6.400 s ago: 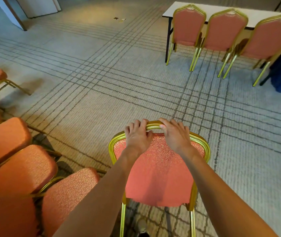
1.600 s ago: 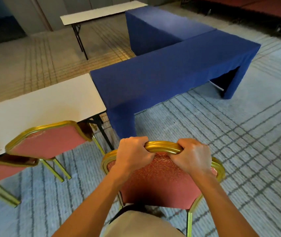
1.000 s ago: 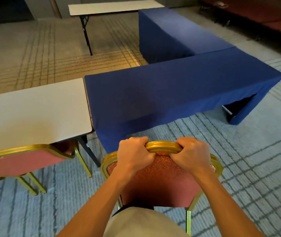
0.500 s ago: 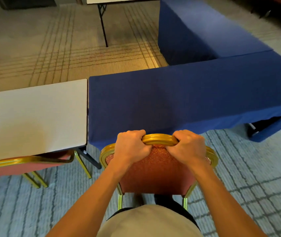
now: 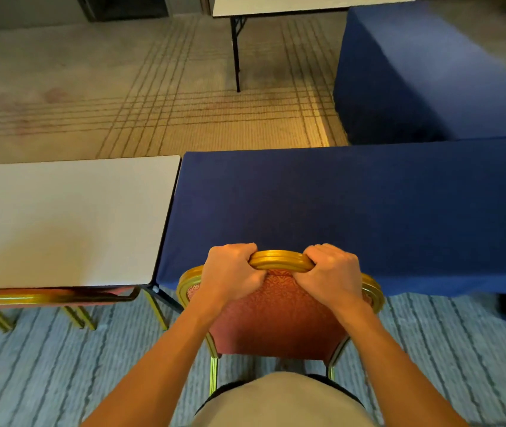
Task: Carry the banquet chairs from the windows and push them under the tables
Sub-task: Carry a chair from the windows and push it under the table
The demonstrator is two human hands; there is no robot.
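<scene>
Here, at lower centre of the frame, a person's left hand [image 5: 233, 272] and right hand [image 5: 331, 274] both grip the gold top rail of a red banquet chair [image 5: 276, 318]. The fingers are curled tight over the rail, the thumbs are pressed against the padded back, and nothing else is held. The chair stands at the near edge of a blue-draped table [image 5: 338, 204] that fills the middle right, its rail level with the hanging cloth. The seat is hidden, so how far under it sits cannot be told.

At middle left, a bare white table [image 5: 66, 217] stands edge to edge with the blue one. Another gold-framed chair [image 5: 45, 298] is tucked under its near side.

The push-in looks close to finished. It would go best as a straight, even push from both hands, keeping the legs square on the striped carpet [image 5: 60, 365]. The chair should stop in line with its neighbour, before the backrest drags or bunches the cloth.

No brand, label or writing is legible anywhere.
</scene>
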